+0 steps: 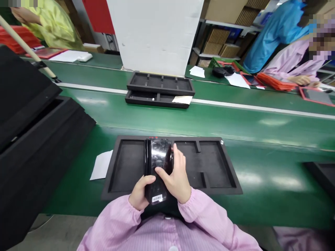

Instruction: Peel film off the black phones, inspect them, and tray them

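A stack of glossy black flat panels (pixel 160 153), with a white barcode label at its lower end, is held upright-long between both hands. My left hand (pixel 140 191) grips the lower left side of the stack, thumb on its edge. My right hand (pixel 178 176) wraps the right side, its thumb lying on the shiny top face. Beneath the stack lies a black foam tray (pixel 125 167) with divided recesses; the recesses showing to the left and right hold no panels.
Large black foam pieces (pixel 47 139) are stacked at the left. A white paper (pixel 101 165) lies beside the tray. Two smaller black trays (pixel 160 91) sit farther back before a white board (pixel 157 35). Another tray (pixel 321 174) is at the right edge. People stand across the bench.
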The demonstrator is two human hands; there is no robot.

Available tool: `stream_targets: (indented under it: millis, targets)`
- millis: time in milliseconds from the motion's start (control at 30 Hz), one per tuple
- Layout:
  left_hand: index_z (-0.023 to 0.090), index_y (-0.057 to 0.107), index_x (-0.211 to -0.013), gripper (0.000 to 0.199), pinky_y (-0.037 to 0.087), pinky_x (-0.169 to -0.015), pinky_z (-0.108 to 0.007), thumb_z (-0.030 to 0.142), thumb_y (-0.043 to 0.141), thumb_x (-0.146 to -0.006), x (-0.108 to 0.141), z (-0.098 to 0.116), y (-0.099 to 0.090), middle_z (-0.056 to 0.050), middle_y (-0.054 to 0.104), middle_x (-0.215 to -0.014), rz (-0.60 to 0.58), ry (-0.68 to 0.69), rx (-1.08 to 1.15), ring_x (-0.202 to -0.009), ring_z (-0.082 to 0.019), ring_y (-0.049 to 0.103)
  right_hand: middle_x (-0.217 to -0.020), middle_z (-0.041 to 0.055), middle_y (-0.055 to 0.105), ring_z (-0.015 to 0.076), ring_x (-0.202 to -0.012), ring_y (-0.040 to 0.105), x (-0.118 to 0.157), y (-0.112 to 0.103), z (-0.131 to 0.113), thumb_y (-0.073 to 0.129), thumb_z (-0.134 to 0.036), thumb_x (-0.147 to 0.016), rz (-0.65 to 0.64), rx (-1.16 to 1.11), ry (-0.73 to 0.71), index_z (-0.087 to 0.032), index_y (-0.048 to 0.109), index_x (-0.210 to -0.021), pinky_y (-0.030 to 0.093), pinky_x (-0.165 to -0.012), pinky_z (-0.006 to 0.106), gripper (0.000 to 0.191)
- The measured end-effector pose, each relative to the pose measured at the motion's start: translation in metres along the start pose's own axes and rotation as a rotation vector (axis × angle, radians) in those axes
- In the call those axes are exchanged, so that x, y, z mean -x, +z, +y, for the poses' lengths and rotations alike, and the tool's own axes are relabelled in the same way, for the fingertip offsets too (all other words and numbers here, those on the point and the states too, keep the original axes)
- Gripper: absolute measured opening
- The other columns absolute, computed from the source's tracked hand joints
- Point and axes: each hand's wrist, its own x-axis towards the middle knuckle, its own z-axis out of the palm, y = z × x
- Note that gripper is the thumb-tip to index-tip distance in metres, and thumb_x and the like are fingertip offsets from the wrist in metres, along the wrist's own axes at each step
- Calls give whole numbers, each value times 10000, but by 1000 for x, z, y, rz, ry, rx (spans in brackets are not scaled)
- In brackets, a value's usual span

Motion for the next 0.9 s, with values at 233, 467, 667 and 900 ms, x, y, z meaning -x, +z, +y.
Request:
stream_targets:
  millis: [233,467,667,900]
  targets:
    - [231,504,-1374,725,387,-1191,-531,533,760,-767,3,1,14,-133,607,-1371,65,245,-436,-1382,-340,505,-1516,194,428,322,-1418,436,-6,-13,-2,831,-475,-711,-370,-310,308,-212,51,-1607,303,-1204,566,1217]
    - [259,89,-1597,933,180,-1283,-511,538,624,-885,1,4,16,-120,211,-1676,-70,204,-608,-1558,-300,193,-1074,21,686,205,-1010,675,-13,-31,-6,876,-240,-587,-288,-780,408,-249,378,-1443,495,-1024,393,990]
    - [252,324,-1523,793,294,-1248,-446,424,701,-847,2,10,11,-89,449,-1556,27,165,-449,-1463,-302,393,-890,49,744,236,-788,706,-12,-52,7,727,-324,-618,-348,-992,570,-196,580,-1037,576,-672,337,463]
    - [288,279,-1545,930,370,-1199,-425,345,772,-759,0,10,13,-62,555,-1464,36,41,-299,-1384,-292,496,-856,24,734,182,-697,684,-10,-63,10,660,-207,-605,-367,-961,643,-193,566,-1023,554,-610,273,428]
